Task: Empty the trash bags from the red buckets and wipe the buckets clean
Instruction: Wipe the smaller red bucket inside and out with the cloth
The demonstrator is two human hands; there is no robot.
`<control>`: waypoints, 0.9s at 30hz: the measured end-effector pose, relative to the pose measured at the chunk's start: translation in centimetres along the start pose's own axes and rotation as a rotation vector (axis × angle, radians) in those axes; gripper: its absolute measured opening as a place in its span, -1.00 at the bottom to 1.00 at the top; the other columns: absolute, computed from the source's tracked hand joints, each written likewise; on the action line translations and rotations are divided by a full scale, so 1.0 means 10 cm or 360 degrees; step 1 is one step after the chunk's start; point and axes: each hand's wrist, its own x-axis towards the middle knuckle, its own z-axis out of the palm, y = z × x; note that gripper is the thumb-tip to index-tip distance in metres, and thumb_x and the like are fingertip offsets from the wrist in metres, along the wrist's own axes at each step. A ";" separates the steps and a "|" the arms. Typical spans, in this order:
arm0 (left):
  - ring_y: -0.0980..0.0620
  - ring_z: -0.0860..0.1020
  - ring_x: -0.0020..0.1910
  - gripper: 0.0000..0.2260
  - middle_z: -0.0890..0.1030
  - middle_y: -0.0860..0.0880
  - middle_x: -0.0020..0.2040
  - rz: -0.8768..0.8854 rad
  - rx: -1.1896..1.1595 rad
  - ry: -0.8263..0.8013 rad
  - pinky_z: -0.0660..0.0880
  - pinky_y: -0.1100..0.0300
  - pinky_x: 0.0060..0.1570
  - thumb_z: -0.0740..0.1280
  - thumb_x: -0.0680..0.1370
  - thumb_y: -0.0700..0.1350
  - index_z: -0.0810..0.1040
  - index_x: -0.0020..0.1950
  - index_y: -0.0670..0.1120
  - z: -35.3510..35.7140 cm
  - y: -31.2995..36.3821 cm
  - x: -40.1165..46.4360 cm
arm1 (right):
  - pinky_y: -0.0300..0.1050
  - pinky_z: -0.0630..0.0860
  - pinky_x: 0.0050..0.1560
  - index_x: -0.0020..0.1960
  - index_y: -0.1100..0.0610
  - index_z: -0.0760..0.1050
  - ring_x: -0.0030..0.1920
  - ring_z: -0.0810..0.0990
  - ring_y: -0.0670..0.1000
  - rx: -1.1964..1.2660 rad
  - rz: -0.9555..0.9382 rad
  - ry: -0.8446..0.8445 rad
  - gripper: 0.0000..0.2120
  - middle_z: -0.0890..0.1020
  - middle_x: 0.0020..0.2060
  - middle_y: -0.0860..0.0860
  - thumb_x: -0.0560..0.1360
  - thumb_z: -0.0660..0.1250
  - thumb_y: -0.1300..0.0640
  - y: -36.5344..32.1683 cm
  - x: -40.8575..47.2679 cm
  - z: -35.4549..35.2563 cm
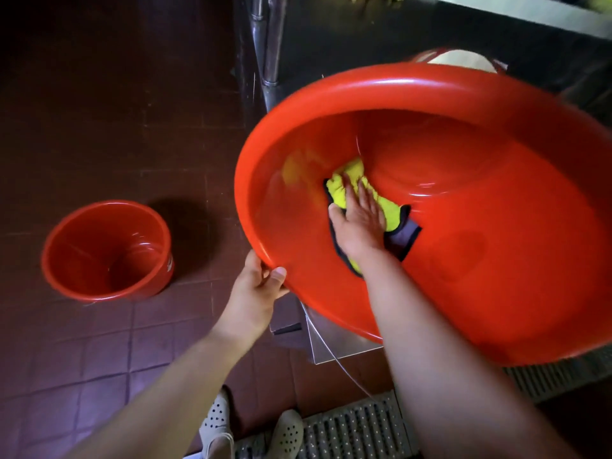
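Note:
A large red bucket (pixel 463 253) is tilted toward me, its opening facing the camera. My left hand (pixel 256 289) grips its lower left rim. Inside, my right hand (pixel 359 223) presses flat on a yellow cloth (pixel 351 180) with a dark edge, against the bucket's inner wall. A smaller red bucket (pixel 106 250) stands upright and empty on the floor at the left. Behind the big bucket, the rim of another red bucket (pixel 430 56) with something pale in it shows.
Dark red floor tiles (pixel 99 342) spread to the left. A steel table leg (pixel 271 44) and a metal shelf stand at the back. A floor drain grate (pixel 351 429) lies by my shoes at the bottom.

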 end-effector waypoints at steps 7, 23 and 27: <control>0.16 0.48 -0.02 -0.83 0.58 0.07 -0.02 0.0279 0.0375 0.0006 0.46 0.18 0.09 0.27 0.51 -0.12 0.42 0.07 0.06 -0.04 0.03 -0.02 | -0.01 0.01 0.47 0.51 -0.07 -0.03 0.51 0.10 0.11 0.0354 -0.0354 0.0183 -0.40 0.15 0.51 0.09 0.53 0.08 -0.13 -0.24 -1.19 0.18; 0.18 0.59 0.03 -0.80 0.62 0.04 0.04 0.0499 0.0355 0.0074 0.49 0.35 0.02 0.29 0.55 -0.09 0.42 0.15 0.06 -0.40 0.58 0.12 | -0.05 -0.08 0.46 0.53 -0.05 0.03 0.53 -0.03 -0.02 -0.0106 0.0063 -0.0001 -0.45 0.00 0.54 -0.07 0.60 0.07 -0.13 0.33 0.30 -0.01; 0.04 0.55 0.18 -0.77 0.58 -0.03 0.17 0.0040 0.0011 -0.0048 0.43 0.06 0.29 0.20 0.58 -0.22 0.41 0.24 -0.09 -0.29 0.19 -0.04 | -0.03 -0.11 0.46 0.53 -0.11 -0.01 0.53 -0.07 -0.02 -0.0109 0.0065 -0.0061 -0.44 -0.01 0.55 -0.06 0.59 0.06 -0.15 0.25 0.26 -0.04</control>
